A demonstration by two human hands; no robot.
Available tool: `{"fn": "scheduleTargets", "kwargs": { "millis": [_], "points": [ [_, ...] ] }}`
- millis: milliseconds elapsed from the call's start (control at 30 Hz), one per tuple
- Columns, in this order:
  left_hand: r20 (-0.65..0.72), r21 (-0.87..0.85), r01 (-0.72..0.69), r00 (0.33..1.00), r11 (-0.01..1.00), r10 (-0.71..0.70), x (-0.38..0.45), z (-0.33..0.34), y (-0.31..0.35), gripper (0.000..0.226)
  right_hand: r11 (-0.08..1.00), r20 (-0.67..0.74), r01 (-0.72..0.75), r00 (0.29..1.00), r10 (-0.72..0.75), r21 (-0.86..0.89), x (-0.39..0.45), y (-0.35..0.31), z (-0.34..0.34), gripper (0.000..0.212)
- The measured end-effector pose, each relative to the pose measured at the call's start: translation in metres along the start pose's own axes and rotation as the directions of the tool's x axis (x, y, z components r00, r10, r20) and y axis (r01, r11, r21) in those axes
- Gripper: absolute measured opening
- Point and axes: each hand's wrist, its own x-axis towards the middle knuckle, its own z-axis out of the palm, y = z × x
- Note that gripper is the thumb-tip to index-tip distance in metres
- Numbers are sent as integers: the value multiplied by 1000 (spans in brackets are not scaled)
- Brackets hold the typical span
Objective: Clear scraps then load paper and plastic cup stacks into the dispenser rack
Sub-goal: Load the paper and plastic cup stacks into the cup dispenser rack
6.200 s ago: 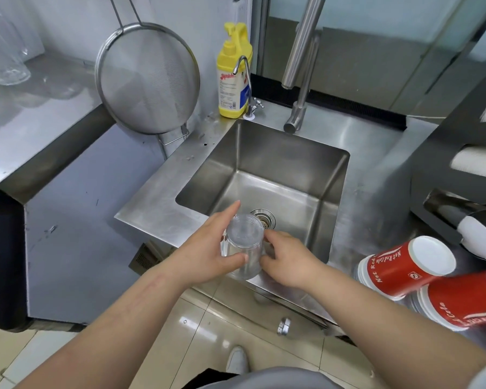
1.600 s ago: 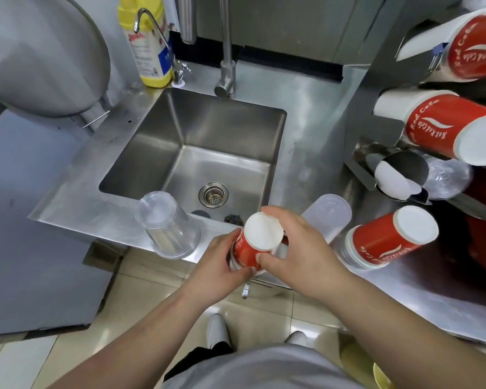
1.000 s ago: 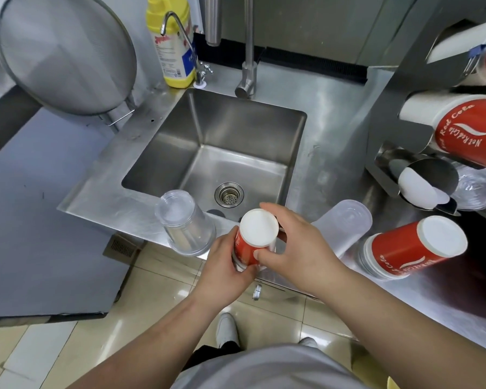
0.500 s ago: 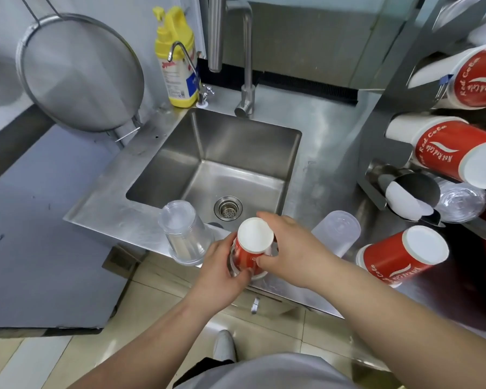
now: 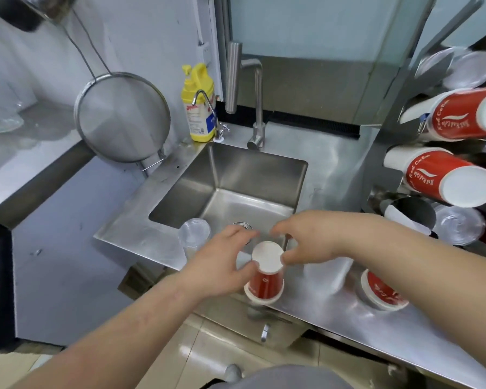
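Observation:
A short stack of red paper cups (image 5: 265, 282) stands upside down on the steel counter's front edge (image 5: 306, 307), just before the sink. My left hand (image 5: 222, 265) is on its left with the thumb touching its side. My right hand (image 5: 306, 240) hovers to its right, fingers spread, thumb near the white base. A clear plastic cup stack (image 5: 194, 237) stands upside down left of my hands. Another red cup stack (image 5: 382, 290) lies on the counter, partly under my right forearm. The dispenser rack (image 5: 410, 217) at right holds red cup stacks (image 5: 443, 175) and clear cups (image 5: 458, 226).
The steel sink (image 5: 236, 175) lies behind my hands, with a faucet (image 5: 257, 108) and a yellow soap bottle (image 5: 198, 105) at its back. A round mesh strainer (image 5: 122, 116) hangs at left. The counter's front edge drops to a tiled floor.
The red cup stack now stands on the counter edge, and both hands have loosened from gripping it to spread fingers. The camera has tilted up.

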Motion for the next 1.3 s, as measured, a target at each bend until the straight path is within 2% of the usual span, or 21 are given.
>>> {"fn": "scheduleTargets", "kwargs": {
  "millis": [167,267,333,433,633,733,867,933,1067,1167,1233,1300],
  "points": [
    [76,200,-114,992,973,100,27,-40,21,56,991,-16,-19,1000,17,-135,-13,9,-30,61],
    [205,326,-182,972,927,119,50,-62,49,50,981,-42,-34,999,27,-189,-32,18,-47,58],
    [360,419,-250,928,873,94,65,-76,69,50,975,-66,-49,997,36,-216,-46,24,-59,55],
    [564,486,-388,824,783,58,83,-89,106,53,977,-90,-87,993,70,-194,-74,39,-71,55],
    [673,418,-594,710,687,205,108,-70,172,54,980,-66,-152,987,144,-130,-130,72,-50,54],
    [715,355,-614,664,705,219,121,-45,194,52,980,-76,-198,978,195,-24,-157,96,-20,53],
    [713,256,-595,649,762,267,137,1,215,50,931,-107,-281,944,311,232,-192,130,34,48],
    [686,212,-605,651,768,324,143,26,221,47,883,-157,-309,911,382,353,-202,144,66,49],
    [634,230,-556,708,799,310,151,68,221,61,718,-226,-361,782,581,595,-196,164,138,71],
    [608,241,-493,748,836,266,154,86,218,81,432,-118,-268,721,683,861,-176,164,184,68],
    [590,217,-456,766,863,256,154,95,216,86,251,-52,-200,675,736,947,-161,162,206,61],
    [585,189,-432,771,882,252,154,101,214,86,219,-45,-190,648,760,957,-146,161,222,58]
  ]
}}
